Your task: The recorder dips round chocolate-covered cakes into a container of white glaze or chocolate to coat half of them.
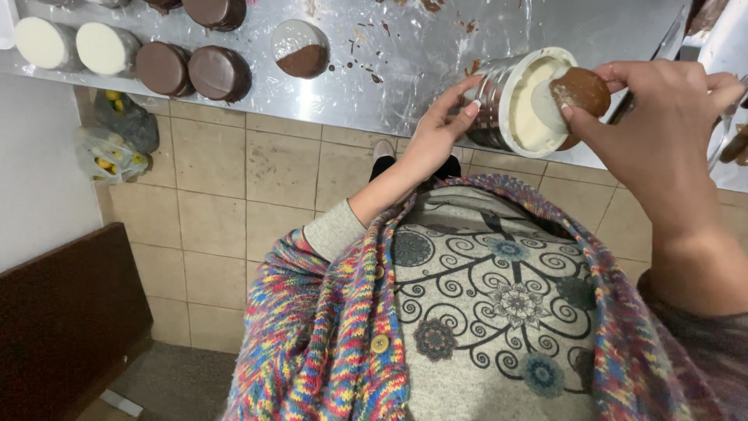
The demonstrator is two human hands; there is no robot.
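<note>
- Far left on the steel counter [436, 62]: two white-coated round sweets [74, 45] lying side by side.
- Just right of them: two dark chocolate-coated rounds [193, 70], touching each other; more dark ones at the top edge, cut off by the frame.
- Below the counter edge at left: a clear bag with yellow bits [109, 152] against the tiled wall.
- Further right on the counter: a half-white, half-chocolate round [301, 48], alone, with chocolate smears and crumbs scattered beside it.
- Centre: left hand [436, 129], fingers spread and curved against the side of a tilted metal tin [499, 97], steadying it at the counter edge.
- Inside the tin: pale cream-coloured coating, mouth turned toward the camera.
- Right: right hand [662, 117], fingertips pinched closed on a brown round cookie [580, 90], held at the tin's mouth, its left part whitened with the coating.
- Bottom: multicoloured knitted cardigan [327, 335] over a patterned grey top.
</note>
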